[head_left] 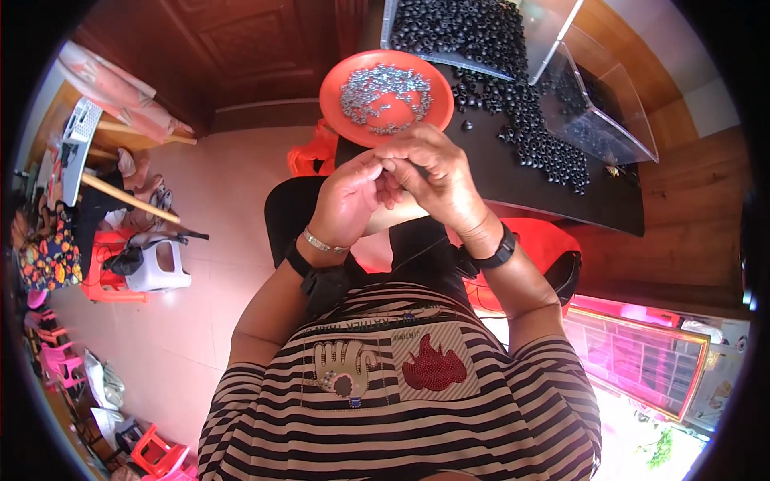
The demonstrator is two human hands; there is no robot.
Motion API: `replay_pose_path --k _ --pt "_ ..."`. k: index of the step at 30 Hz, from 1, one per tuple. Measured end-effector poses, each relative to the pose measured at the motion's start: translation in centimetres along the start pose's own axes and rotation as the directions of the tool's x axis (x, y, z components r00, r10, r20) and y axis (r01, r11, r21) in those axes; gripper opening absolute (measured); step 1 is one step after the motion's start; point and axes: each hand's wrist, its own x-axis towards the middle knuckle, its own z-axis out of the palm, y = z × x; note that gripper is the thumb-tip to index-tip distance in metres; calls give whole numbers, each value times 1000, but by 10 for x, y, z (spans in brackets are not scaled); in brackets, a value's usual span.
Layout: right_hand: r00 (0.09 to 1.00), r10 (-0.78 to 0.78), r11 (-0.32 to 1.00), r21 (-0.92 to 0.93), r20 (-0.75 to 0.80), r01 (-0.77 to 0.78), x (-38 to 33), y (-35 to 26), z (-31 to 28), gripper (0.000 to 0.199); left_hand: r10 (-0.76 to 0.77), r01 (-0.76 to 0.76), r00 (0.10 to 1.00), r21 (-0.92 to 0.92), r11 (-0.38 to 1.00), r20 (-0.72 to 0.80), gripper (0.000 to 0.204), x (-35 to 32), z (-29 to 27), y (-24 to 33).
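Striped cloth of the wearer's shirt lies closest to my lens. Beyond the hands and off to the right stretches the dark table. On it, past the right hand, I see a clear bin, heaped full; a second clear container stands farther right of that hand. Just past the fingertips is an orange bowl, round, its open side up, the right hand overlapping its near rim from my angle. That right hand reaches forward and leftward, the left hand forward and rightward, their fingertips drawn together; I cannot tell whether either is clamped on anything. Rounded black pieces spill from the bin in a strip, its long axis slanting down to the right hand's right. Silvery pieces lie in the bowl, just beyond both hands, too small for me to read which way each points.
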Motion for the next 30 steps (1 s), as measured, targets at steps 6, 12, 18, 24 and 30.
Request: replay_pose_path --k 6,12,18,24,30 --pt "977 215 937 283 -1 -206 -18 4 6 15 -36 36 998 -18 999 -45 27 -2 3 -3" --pt "950 294 910 333 -100 -247 -35 2 12 17 -37 36 999 -10 999 -38 27 -1 8 -7" --pt "976 159 975 -131 -150 -179 -7 25 -44 11 -41 42 999 71 997 -20 26 -8 10 2" --pt "963 255 784 -565 -84 -257 7 96 -78 14 -57 65 996 114 991 -67 26 -12 11 2" --pt "909 415 703 -652 49 -285 13 113 -67 15 -68 77 995 112 991 -78 25 -15 10 4"
